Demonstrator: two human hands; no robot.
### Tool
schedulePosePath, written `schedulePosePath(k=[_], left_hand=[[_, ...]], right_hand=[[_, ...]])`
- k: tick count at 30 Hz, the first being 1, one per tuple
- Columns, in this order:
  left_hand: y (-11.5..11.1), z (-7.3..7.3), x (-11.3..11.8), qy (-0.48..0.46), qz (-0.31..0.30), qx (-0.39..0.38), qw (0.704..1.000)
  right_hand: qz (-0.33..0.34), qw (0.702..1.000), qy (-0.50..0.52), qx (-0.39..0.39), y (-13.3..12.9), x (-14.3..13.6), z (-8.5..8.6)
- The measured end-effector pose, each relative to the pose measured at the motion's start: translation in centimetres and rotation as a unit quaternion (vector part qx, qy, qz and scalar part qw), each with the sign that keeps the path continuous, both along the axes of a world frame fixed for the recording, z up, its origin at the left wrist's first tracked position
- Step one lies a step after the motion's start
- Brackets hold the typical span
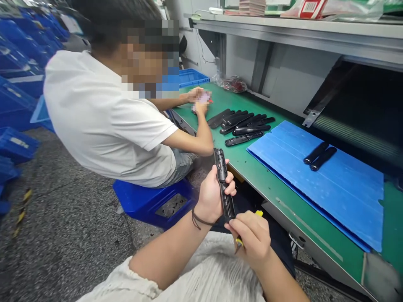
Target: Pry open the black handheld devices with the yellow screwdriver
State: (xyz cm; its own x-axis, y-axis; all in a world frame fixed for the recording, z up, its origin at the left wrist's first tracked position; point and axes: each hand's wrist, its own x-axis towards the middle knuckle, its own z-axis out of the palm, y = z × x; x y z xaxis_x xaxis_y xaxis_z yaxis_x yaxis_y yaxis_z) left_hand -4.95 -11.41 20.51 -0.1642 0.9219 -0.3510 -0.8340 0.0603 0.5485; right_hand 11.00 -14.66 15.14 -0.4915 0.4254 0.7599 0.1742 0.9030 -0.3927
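My left hand (211,195) is wrapped round a long black plastic housing (224,180), held nearly upright above my lap with its ribbed inner side showing. At the lower end of the housing, the fingers of my right hand (253,235) are pressed together. A tool with yellow parts (258,213) is held in my right hand, mostly hidden by the palm. Several similar black pieces (242,123) lie in a pile on the green table (315,230), and two black pieces (320,156) rest on a blue sheet (292,155).
A person in a white shirt (103,113) sits at my left on a blue stool (151,205), hands over the table. Beyond are a blue crate (195,77) and a plastic bag (233,84). A metal shelf (283,29) spans the back. Blue bins (19,142) stand far left.
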Motion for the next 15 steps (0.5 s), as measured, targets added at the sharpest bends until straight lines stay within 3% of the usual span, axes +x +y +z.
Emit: schedulePosePath(k=[4,9,13,15], left_hand=[[0.1,-0.5,0.8,0.008,-0.061,0.048,0.997],[0.2,-1.5,0.0,0.019,-0.106,0.12,0.987],[0.1,-2.5,-1.2,0.147,-0.138,0.151,0.968],[-0.2,-2.8,-1.5,0.236,-0.175,0.161,0.942]], right_hand=[[0.033,0.999,0.003,-0.043,-0.6,1.0,1.0],[-0.059,0.99,0.044,-0.12,0.1,1.9,1.6],[-0.174,0.961,-0.097,-0.192,2.6,2.8,2.4],[-0.166,0.955,-0.143,-0.197,3.8,3.6,3.5]])
